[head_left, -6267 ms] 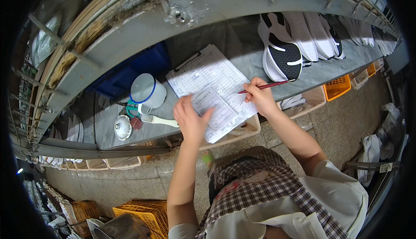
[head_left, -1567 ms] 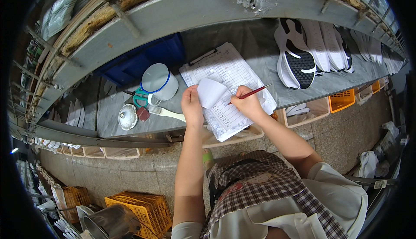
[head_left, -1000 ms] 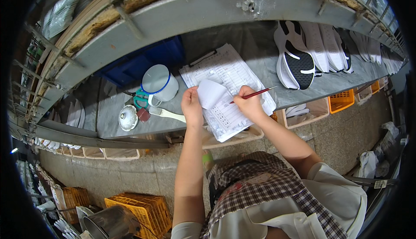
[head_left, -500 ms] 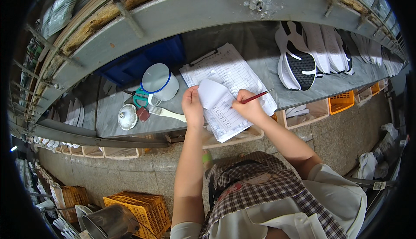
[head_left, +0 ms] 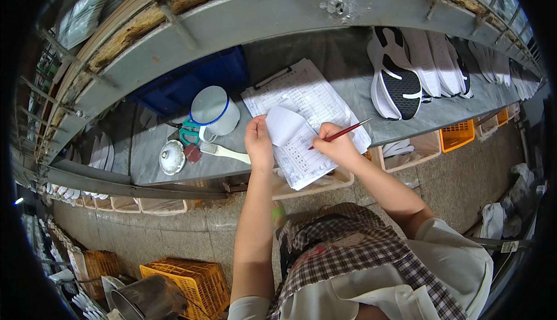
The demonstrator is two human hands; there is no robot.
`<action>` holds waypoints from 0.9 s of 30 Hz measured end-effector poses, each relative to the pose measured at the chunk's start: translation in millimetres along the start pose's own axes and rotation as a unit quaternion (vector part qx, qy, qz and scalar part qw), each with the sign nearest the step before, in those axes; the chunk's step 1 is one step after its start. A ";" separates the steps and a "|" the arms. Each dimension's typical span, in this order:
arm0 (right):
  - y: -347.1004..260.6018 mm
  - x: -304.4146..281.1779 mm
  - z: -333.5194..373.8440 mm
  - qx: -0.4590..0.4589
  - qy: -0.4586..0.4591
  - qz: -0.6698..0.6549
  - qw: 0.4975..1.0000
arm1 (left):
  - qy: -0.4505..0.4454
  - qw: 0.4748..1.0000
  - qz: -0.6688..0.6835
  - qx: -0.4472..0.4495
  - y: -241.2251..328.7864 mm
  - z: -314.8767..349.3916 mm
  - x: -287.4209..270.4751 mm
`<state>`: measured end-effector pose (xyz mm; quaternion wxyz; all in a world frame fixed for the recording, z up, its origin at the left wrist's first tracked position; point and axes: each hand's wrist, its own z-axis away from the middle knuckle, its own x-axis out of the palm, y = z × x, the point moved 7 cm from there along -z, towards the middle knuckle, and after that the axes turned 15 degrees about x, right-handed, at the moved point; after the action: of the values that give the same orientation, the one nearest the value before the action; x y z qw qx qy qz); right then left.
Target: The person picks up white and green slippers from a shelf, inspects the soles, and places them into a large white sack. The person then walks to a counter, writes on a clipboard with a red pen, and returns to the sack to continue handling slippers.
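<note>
My right hand (head_left: 336,143) is closed around a dark red pen (head_left: 348,129), its tip on a small printed slip pad (head_left: 301,151). With my left hand (head_left: 258,141) I pinch the folded-back top sheets (head_left: 285,125) of that pad at their left edge. Under it lies a clipboard (head_left: 250,95) with larger filled-in forms (head_left: 325,100), slanted on the grey bench. Left of my left hand are a white brush (head_left: 225,152) and a white mug (head_left: 215,111) with a blue rim. Teal-handled scissors (head_left: 189,133) lie beside the mug.
A white lid (head_left: 172,157) and a dark red block (head_left: 192,153) sit left of the brush. Behind the mug is a blue bin (head_left: 197,79). Black-and-white shoe soles (head_left: 400,82) stand at the right. A metal beam (head_left: 267,18) crosses above; crates (head_left: 457,137) are below the bench.
My right hand and the pen have shifted slightly over the slip, with the pen tilted a little differently. My left hand keeps its hold on the folded sheets.
</note>
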<state>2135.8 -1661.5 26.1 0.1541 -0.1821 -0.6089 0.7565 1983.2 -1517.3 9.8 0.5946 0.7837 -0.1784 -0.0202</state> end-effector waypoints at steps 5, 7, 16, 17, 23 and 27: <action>0.8 3.4 4.5 -0.015 0.032 0.120 0.992 | -0.001 1.000 -0.006 -0.002 -0.6 0.5 -0.6; 2.5 1.3 2.9 -0.015 0.043 0.113 0.993 | -0.004 1.000 0.008 0.007 0.8 -0.3 0.3; 7.2 -4.1 -0.8 -0.020 0.074 0.077 0.994 | 0.007 1.000 0.008 -0.005 -0.5 -0.1 -0.2; 4.1 -4.3 -0.1 -0.031 0.071 0.095 0.992 | 0.002 1.000 0.001 0.001 0.6 -0.3 -0.1; 4.4 -9.7 6.1 0.057 -0.027 -0.107 0.992 | -0.006 0.999 -0.035 0.010 0.8 -1.9 -1.2; 6.5 -4.4 13.3 0.045 0.005 0.010 0.999 | 0.000 1.000 -0.012 0.013 -0.3 -1.1 -0.9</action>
<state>2133.5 -1676.3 22.7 0.1571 -0.1847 -0.5715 0.7840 1982.8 -1515.9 9.7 0.5844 0.7932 -0.1692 -0.0250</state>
